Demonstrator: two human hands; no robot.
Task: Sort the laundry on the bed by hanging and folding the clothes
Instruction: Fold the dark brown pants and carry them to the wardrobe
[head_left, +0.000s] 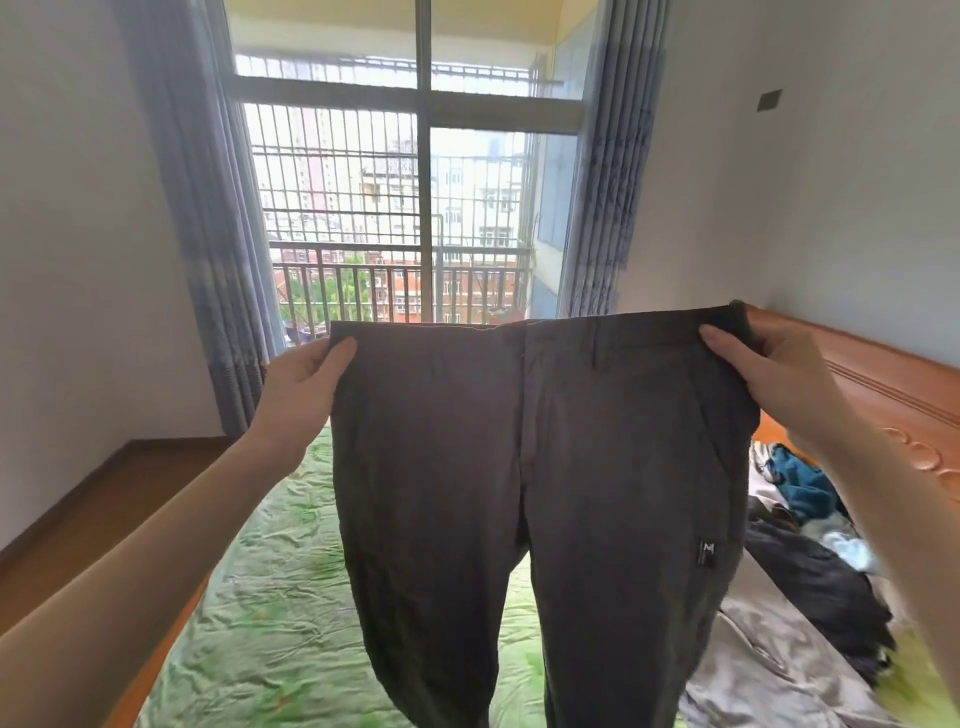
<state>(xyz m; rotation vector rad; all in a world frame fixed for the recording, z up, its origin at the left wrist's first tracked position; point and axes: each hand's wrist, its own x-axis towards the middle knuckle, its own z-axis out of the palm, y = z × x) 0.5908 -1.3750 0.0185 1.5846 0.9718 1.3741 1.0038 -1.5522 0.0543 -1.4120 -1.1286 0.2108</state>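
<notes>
While both hands pinch the waistband, left hand (306, 374) and right hand (753, 364) level at its corners, the trousers (540, 493) hang straight down, long axis vertical, legs dangling above the bed (270, 597).

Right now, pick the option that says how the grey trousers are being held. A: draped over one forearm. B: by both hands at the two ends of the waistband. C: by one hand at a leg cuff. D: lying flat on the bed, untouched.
B: the left hand and the right hand each pinch one end of the waistband, so the grey trousers hang spread above the bed.
</notes>
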